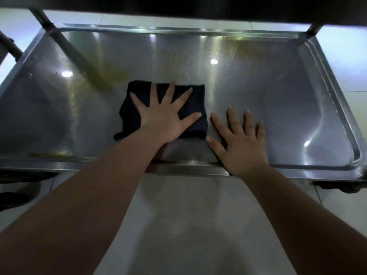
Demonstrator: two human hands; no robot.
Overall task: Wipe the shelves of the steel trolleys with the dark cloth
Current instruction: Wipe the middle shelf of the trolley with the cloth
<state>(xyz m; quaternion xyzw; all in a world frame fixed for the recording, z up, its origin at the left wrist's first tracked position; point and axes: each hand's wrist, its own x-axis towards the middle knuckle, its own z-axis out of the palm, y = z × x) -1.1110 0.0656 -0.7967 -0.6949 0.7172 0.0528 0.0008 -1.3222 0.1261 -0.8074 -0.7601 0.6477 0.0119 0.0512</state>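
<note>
Spread wide and pressed flat, the left hand (164,118) pins the dark cloth (198,101) to the lower shelf (278,108) of the steel trolley (59,40). The cloth sits near the shelf's middle, a little toward the 6 o'clock rim.

The step in hand looks like wiping this shelf. To do it well, the palm's weight should stay on the folded pad, and the strokes should run long and overlap. From the cloth, a yellowish smear (113,76) lies at 11 o'clock and a second stain (248,46) at 1 o'clock near the far rim. A thin line of residue (49,154) runs at 8 o'clock along the near rim (these seem to be the patches left to clean). The corners, where the steel curves up, probably need a fingertip pushed into the cloth. Turning the pad to a fresh face would help avoid spreading the yellow.

On the left hand, all the fingers are straight and fanned, with none curled round the fabric, so pressure alone holds it. A loose tail of cloth pokes out at 7 o'clock. The right hand (242,143) lies palm down on bare steel at 3 o'clock of the cloth, fingers apart and holding nothing. Its thumb tip is just beside the cloth's near corner, and I cannot tell whether they touch. It seems to be bracing.
</note>
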